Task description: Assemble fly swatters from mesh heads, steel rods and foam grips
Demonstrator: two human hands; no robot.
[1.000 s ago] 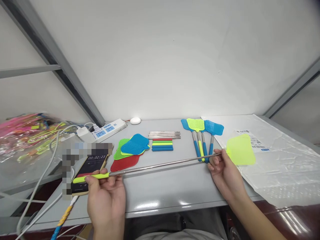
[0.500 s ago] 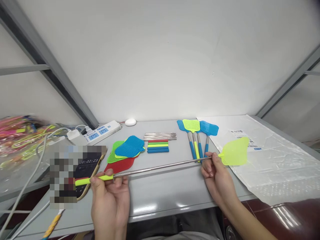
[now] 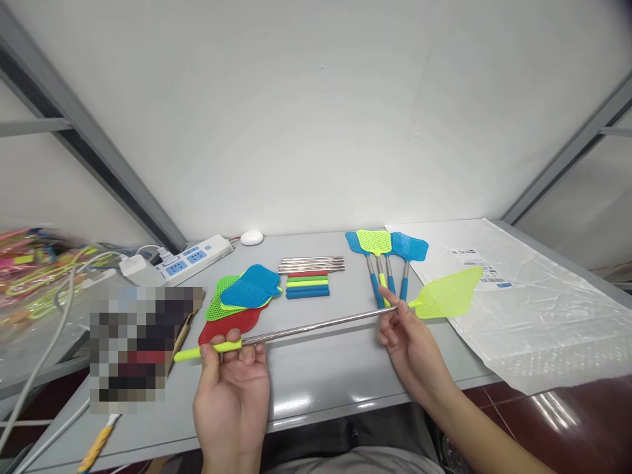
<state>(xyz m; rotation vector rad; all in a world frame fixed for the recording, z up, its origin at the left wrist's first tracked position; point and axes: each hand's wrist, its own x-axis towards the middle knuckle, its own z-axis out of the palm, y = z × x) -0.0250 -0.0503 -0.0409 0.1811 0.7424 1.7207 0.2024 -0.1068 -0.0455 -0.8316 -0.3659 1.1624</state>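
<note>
— So, why do you hold that extended yellow swatter (image 3: 316, 326) at both ends above the table (image 3: 340, 372)?
— Probably for support: your left hand (image 3: 232, 388) grips the handle (image 3: 187, 354), while your right hand (image 3: 409, 337) pinches the metal rod (image 3: 345, 319) just beside the perforated head (image 3: 448, 295).

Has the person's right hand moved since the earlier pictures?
Yes. The right hand has moved left, judged against the rightmost blue perforated-plastic flyswatter lying on the grey table.

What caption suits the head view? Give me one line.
Left hand holds a slim lime handle, right hand the silvery metal rod near its flat, perforated lime paddle.
</note>
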